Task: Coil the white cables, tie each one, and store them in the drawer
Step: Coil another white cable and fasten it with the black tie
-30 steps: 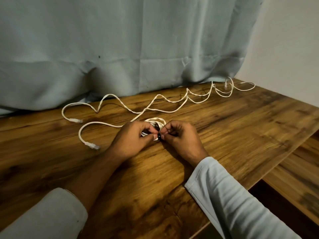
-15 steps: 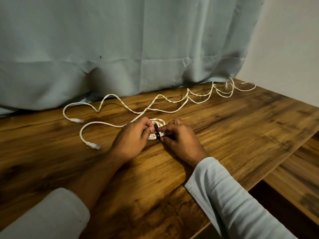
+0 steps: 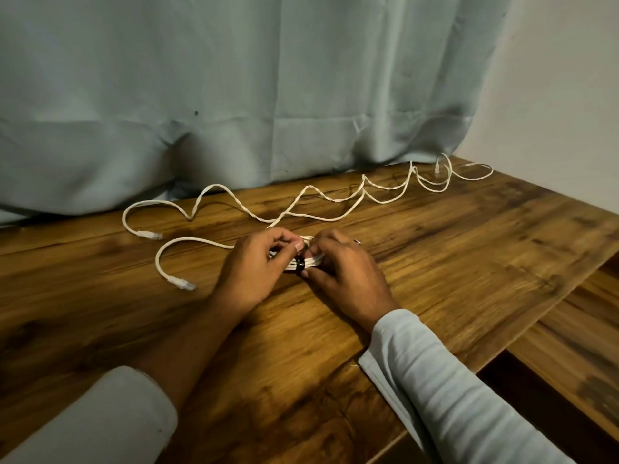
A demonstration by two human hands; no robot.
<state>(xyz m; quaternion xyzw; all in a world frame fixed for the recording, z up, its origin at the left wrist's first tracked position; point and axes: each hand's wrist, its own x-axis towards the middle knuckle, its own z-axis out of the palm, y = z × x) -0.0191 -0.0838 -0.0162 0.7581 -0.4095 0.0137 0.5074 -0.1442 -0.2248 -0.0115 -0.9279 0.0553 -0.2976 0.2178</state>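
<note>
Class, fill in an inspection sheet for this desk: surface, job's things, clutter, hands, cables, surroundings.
Surface: brown wood-grain table, dimly lit.
Job's things: coiled white cable bundle between the hands, with a black tie band round it; no drawer seen.
Clutter: nothing seen.
Hands: left hand and right hand both grip the bundle, fingers curled.
Cables: loose white cable snakes uncoiled across the table's far side.
Surroundings: pale blue-green curtain behind, white wall and lower wooden ledge at right.
</note>
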